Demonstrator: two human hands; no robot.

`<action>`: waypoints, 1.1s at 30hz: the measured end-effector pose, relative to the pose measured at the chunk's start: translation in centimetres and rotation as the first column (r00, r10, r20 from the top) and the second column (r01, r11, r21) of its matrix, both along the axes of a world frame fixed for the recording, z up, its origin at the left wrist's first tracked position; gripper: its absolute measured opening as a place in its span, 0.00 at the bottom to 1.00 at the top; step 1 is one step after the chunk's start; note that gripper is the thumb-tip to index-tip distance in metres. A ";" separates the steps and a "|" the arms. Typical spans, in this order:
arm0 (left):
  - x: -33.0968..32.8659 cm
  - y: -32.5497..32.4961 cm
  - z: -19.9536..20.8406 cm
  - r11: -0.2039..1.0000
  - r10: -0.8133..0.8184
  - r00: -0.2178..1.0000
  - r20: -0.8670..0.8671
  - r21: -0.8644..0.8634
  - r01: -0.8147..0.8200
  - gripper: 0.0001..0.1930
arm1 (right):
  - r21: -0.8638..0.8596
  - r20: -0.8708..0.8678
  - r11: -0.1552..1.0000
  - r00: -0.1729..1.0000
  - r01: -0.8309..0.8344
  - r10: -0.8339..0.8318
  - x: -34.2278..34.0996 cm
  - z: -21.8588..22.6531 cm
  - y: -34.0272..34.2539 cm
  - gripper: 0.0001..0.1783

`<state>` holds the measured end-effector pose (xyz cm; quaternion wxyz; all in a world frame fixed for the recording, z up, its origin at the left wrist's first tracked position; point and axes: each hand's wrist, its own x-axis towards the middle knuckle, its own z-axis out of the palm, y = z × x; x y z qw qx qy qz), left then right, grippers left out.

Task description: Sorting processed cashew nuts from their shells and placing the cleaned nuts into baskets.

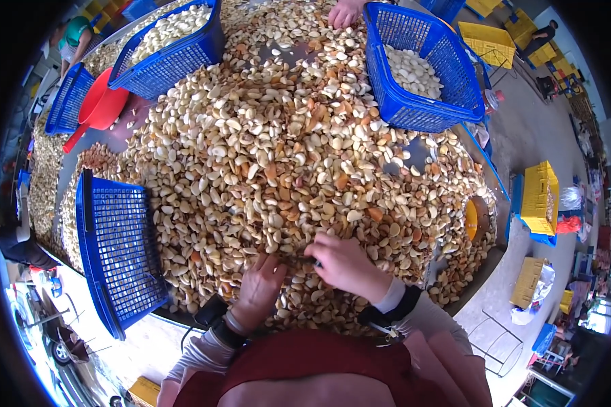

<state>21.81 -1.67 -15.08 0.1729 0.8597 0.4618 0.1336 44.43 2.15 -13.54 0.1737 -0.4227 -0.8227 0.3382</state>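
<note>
A broad heap of pale, clove-shaped pieces (251, 163), mixed with brown and orange ones, covers the table in front of me. At its near edge my left hand (258, 290) is closed, its fingertips bent down among the pieces. Just to the right, my right hand (346, 266) is curled, thumb and fingers pinched together over the heap. A small dark spot shows at its fingertips, too small to name. What either hand pinches is hidden. The two hands are close together but apart.
To the left stands a tilted blue basket (125, 251). Blue baskets (173, 61) (421, 112) holding white pieces sit at the far side, beside a red scoop (102, 105). A yellow ring-like object (472, 220) lies at right. Another person's hand (346, 12) touches the far heap.
</note>
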 end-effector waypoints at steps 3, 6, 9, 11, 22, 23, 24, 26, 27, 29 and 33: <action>0.1 0.3 1.2 0.984 0.087 0.985 0.151 -0.165 -0.062 0.09 | 0.091 0.148 0.995 0.987 0.047 -0.060 -0.6 -0.6 -0.9 0.06; -1.0 0.4 0.5 0.797 0.407 0.790 0.458 -0.601 -0.062 0.09 | 0.090 0.170 0.994 0.983 0.059 -0.074 0.1 -0.7 -1.0 0.09; -0.8 -0.1 0.4 0.813 0.346 0.803 0.485 -0.583 0.002 0.08 | 0.046 0.192 0.994 0.975 0.101 -0.108 0.3 0.5 -1.0 0.10; 0.0 -1.7 -0.1 0.909 -0.095 0.921 0.377 -0.344 0.234 0.09 | -0.070 0.060 0.962 0.964 0.263 -0.259 0.4 1.5 -1.1 0.10; 1.5 -0.6 2.1 0.391 0.838 0.331 0.433 -0.901 0.188 0.12 | -0.577 -0.348 0.809 0.930 -0.111 -0.120 1.3 2.8 -4.6 0.34; 2.2 -0.5 2.8 0.395 0.836 0.332 0.436 -0.900 0.187 0.12 | -0.434 -0.346 0.898 0.934 -0.073 -0.092 0.6 2.7 -4.9 0.34; 2.8 -0.4 3.4 0.425 0.851 0.270 0.450 -0.893 0.149 0.12 | -0.293 -0.397 0.956 0.911 -0.010 -0.112 0.0 2.0 -5.1 0.34; 3.0 -0.7 2.8 0.478 0.854 0.194 0.484 -0.875 0.079 0.12 | -0.389 -0.327 0.921 0.934 0.003 -0.141 -0.5 3.3 -4.5 0.34; 2.9 -0.8 2.8 0.480 0.854 0.190 0.485 -0.874 0.075 0.12 | -0.482 -0.249 0.876 0.954 0.028 -0.167 -0.7 3.7 -4.3 0.34; 2.8 -0.9 2.8 0.474 0.855 0.195 0.481 -0.876 0.086 0.12 | -0.402 -0.260 0.913 0.948 0.067 -0.183 -0.9 3.8 -4.4 0.32; 3.1 -1.0 2.6 0.415 0.897 0.068 0.436 -0.886 0.206 0.11 | -0.145 -0.103 0.976 0.978 0.165 -0.181 -1.2 3.7 -4.8 0.28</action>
